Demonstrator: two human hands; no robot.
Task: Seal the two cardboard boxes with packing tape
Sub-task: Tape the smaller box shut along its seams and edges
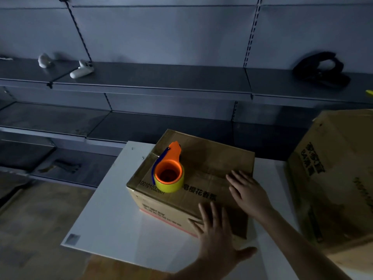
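Ok, small box [212, 158]: flaps folded down flat, sitting on the white tabletop [113, 209]. I can't make out a fresh tape strip along its top seam (the light is poor, so treat that as unsure).
tape dispenser [168, 173]: orange handle, yellow roll, parked on top of the small box toward its left end. Neither of your hands is on it.
right hand [248, 190]: lying flat on the small box's top near its right edge, fingers straight and spread, gripping nothing.
left hand [216, 237]: palm against the small box's near side at the right corner, fingers extended, thumb out, holding nothing.
large box [339, 178]: right of the small box, near it but apart. It's partly cut off by the frame, so I cannot tell whether its flaps are shut or taped.
step now: looks like you're squaring up or steadying the small box (my read).
done: at most, flaps closed on the small box.
left: pick up the tape dispenser, run tape over the small box's seam, then do the same on the large box. That is essentially the whole taping job.
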